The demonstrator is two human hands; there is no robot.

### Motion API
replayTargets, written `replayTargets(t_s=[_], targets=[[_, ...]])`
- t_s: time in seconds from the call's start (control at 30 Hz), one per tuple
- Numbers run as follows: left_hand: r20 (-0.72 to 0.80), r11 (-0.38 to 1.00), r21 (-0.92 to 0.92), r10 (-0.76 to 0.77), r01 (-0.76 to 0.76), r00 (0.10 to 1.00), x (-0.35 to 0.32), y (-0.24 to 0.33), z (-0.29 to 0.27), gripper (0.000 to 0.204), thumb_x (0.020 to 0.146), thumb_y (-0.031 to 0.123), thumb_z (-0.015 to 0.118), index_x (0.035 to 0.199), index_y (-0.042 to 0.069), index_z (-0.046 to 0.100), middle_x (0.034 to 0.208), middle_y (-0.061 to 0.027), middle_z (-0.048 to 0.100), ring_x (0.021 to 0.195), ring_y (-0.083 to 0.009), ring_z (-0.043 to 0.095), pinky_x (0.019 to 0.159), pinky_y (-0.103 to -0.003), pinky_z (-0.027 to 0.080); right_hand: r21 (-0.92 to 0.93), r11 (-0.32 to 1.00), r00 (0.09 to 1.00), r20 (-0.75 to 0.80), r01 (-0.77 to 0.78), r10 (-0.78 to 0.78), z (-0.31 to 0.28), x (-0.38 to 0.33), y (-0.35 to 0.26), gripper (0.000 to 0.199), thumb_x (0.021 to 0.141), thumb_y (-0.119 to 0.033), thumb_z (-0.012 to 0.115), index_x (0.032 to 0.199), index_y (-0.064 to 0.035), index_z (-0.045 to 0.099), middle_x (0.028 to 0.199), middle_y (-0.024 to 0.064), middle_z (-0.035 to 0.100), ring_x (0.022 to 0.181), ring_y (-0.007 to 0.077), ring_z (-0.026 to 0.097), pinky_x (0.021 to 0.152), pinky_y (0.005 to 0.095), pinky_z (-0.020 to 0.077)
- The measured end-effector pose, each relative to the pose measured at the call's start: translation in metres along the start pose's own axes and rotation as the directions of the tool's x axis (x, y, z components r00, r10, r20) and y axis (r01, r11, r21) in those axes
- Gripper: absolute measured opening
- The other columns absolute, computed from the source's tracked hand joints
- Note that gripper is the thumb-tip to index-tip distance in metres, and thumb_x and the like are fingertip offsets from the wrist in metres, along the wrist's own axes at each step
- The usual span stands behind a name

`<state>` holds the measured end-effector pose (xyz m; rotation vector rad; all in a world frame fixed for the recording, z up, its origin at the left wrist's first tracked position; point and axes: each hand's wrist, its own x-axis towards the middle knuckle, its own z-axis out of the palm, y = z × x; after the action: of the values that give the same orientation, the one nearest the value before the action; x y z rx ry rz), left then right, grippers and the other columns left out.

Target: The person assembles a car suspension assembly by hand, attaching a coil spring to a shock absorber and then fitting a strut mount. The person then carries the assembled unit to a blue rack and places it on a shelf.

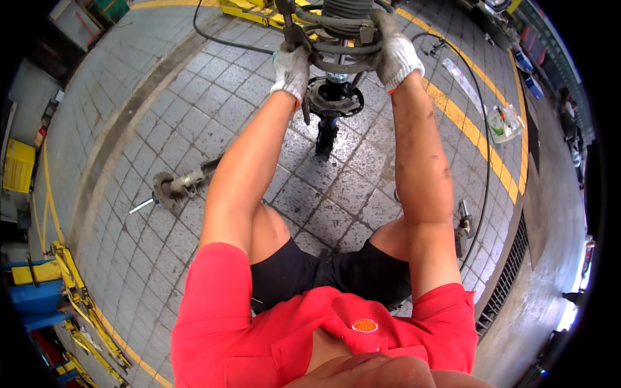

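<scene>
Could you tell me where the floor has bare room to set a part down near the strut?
Bare paving lies between the loose strut and the left hand, and between the right forearm and the yellow line. It is crowded around the coil spring that both hands grip, right hand included.

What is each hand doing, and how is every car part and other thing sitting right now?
left hand: gloved, closed around the coil spring.
right hand: gloved, closed around the coil spring.
coil spring: on the strut, held up off the floor.
strut: upright, lower end on the floor.
second strut: lying flat on the tiles, untouched.
black hose: loose, curving across the floor.
plastic bag: crumpled on the floor.
</scene>
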<state>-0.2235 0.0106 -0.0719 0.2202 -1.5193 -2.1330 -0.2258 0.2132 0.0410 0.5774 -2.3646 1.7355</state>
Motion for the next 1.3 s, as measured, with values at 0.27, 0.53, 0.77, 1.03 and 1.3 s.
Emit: replayTargets(t_s=[0.27, 0.53, 0.77, 1.03, 1.3], targets=[[0.022, 0.985, -0.170, -0.012, 0.015, 1.000, 0.004, -0.011, -0.007, 0.017, 0.098, 0.008, 0.059, 0.114, 0.004, 0.063, 0.098, -0.0100, 0.071, 0.083, -0.0244, 0.071, 0.073, -0.036, 0.061, 0.291, 0.943, 0.985, -0.018, -0.160, 0.173, 0.009, -0.014, -0.026, 0.038, 0.100, -0.036, 0.054, 0.126, -0.0105, 0.067, 0.111, 0.0237, 0.068, 0.096, 0.0312, 0.070, 0.081, 0.0419, 0.0573], [-0.035, 0.988, -0.140, 0.061, -0.065, 0.998, 0.000, -0.008, -0.005, 0.018, 0.100, 0.004, 0.052, 0.115, 0.001, 0.062, 0.099, -0.0112, 0.070, 0.084, -0.0247, 0.071, 0.072, -0.037, 0.062, 0.451, 0.878, 0.976, -0.058, -0.162, 0.210, 0.020, -0.019, -0.042, 0.051, 0.098, -0.044, 0.063, 0.119, 0.0022, 0.069, 0.097, 0.0120, 0.074, 0.082, 0.0228, 0.069, 0.072, 0.0358, 0.0559], [-0.085, 0.996, -0.050, 0.069, -0.073, 0.994, -0.009, -0.016, -0.005, 0.026, 0.094, 0.012, 0.061, 0.115, 0.000, 0.068, 0.098, -0.0071, 0.073, 0.084, -0.0173, 0.065, 0.075, -0.033, 0.053, 0.282, 0.948, 0.988, -0.005, -0.147, 0.155, 0.011, -0.008, -0.021, 0.050, 0.101, -0.046, 0.056, 0.117, -0.0011, 0.072, 0.100, 0.0119, 0.074, 0.086, 0.0222, 0.070, 0.074, 0.0358, 0.0550], [-0.071, 0.999, 0.040, 0.036, -0.034, 0.997, -0.004, -0.044, -0.009, 0.023, 0.097, 0.016, 0.061, 0.113, 0.001, 0.068, 0.095, -0.0100, 0.073, 0.081, -0.0223, 0.067, 0.072, -0.035, 0.054, 0.414, 0.890, 0.979, 0.010, -0.191, 0.205, 0.016, -0.013, -0.011, 0.042, 0.101, -0.037, 0.057, 0.122, -0.0032, 0.069, 0.107, 0.0158, 0.073, 0.095, 0.0255, 0.069, 0.082, 0.0384, 0.0553], [-0.130, 0.940, 0.341, 0.074, -0.025, 0.989, 0.002, -0.068, -0.022, 0.037, 0.095, 0.033, 0.059, 0.115, 0.005, 0.071, 0.102, -0.0215, 0.075, 0.097, -0.0403, 0.070, 0.084, -0.045, 0.052, 0.376, 0.898, 0.969, 0.000, -0.228, 0.246, 0.020, -0.012, 0.003, 0.044, 0.094, -0.039, 0.063, 0.124, -0.0073, 0.069, 0.106, 0.0193, 0.069, 0.089, 0.0283, 0.068, 0.076, 0.0416, 0.0560]])
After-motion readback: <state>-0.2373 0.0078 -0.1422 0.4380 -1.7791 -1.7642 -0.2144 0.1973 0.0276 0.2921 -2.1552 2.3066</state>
